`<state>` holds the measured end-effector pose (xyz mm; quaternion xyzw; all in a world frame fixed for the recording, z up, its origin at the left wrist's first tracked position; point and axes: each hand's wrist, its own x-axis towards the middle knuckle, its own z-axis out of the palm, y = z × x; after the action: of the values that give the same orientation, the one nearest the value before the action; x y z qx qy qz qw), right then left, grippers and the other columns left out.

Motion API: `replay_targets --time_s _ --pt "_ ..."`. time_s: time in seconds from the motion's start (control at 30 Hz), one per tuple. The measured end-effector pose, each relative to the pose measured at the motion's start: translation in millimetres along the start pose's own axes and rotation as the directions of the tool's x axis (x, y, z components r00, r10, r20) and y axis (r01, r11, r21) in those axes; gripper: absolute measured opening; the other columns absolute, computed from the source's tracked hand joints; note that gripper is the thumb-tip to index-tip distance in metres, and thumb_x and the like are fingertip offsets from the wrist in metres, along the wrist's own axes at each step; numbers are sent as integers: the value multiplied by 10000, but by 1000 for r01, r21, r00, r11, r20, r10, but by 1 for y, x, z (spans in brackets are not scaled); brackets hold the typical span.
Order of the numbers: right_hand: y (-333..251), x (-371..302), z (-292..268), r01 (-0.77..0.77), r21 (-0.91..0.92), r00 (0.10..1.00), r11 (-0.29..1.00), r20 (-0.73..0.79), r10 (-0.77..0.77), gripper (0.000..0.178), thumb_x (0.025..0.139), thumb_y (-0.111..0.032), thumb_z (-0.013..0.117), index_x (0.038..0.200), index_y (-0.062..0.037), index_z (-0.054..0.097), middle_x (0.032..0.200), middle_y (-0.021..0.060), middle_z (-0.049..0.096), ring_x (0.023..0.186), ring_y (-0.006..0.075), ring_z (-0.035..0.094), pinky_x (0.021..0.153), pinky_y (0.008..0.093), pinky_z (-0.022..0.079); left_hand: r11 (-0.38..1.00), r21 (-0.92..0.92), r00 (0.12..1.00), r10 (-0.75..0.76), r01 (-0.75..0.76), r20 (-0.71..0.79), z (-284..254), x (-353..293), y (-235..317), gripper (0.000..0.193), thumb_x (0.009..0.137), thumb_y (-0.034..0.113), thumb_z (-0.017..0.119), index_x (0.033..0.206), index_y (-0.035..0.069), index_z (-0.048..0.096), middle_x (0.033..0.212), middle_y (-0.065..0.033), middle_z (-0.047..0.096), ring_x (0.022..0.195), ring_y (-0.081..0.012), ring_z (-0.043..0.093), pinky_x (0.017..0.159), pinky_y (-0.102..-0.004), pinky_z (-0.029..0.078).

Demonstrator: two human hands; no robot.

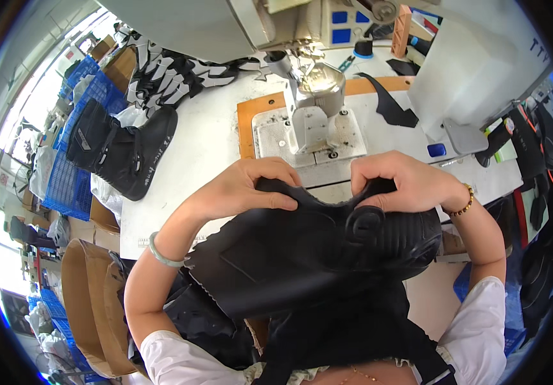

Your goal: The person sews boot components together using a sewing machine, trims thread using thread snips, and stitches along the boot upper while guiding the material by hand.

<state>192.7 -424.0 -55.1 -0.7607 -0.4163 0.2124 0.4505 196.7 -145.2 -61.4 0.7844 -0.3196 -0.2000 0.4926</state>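
A black boot upper (pixel 276 256) hangs in front of me, flat and wide, with a ragged left edge and moulded ribs on its right part. My left hand (pixel 241 189) pinches its top edge between thumb and fingers. At the same edge, farther right, my right hand (pixel 411 183) grips it with thumb and curled fingers. Between the two hands the edge dips in a curve. Just beyond stands a post-bed sewing machine (pixel 315 122), apart from the piece. The needle area is partly hidden by glare and machine parts.
On the left of the white table (pixel 202 135) lie a finished black boot (pixel 122 151) and a heap of black-and-white cut pieces (pixel 173 74). A curved black piece (pixel 388 102) rests right of the machine. A cardboard box (pixel 87 301) stands low on the left, near blue crates (pixel 71 183).
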Motion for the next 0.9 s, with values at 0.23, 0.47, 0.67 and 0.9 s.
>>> replay_targets --time_s 0.23,0.47,0.67,0.9 --pt "-22 19 1 86 -163 973 983 -200 -118 244 837 -219 658 787 -20 526 630 76 464 606 110 458 575 285 397 982 -88 986 -164 164 15 -39 24 32 204 738 68 728 902 16 619 815 23 617 783 -34 537 708 -181 415" --pt "3 44 -14 130 222 912 966 -409 -29 221 840 -105 654 704 -10 509 651 -55 464 671 18 396 599 202 351 982 83 985 -170 167 37 -87 65 36 241 769 152 721 916 20 583 823 32 520 740 -40 425 633 -199 345" --pt "19 50 -15 171 293 837 941 -548 18 224 826 -114 677 674 -41 529 619 -67 470 612 8 404 548 190 332 978 -40 978 -206 205 -38 -94 90 33 380 762 171 724 1081 8 598 1050 -23 595 936 -116 494 835 -249 404" --pt "26 57 -4 269 316 742 910 -670 13 239 797 -132 715 658 -41 542 582 -68 469 560 1 382 510 193 299 948 307 935 179 -81 -306 -111 79 35 346 793 174 685 1070 -14 598 1020 -48 622 916 -151 536 829 -267 430"
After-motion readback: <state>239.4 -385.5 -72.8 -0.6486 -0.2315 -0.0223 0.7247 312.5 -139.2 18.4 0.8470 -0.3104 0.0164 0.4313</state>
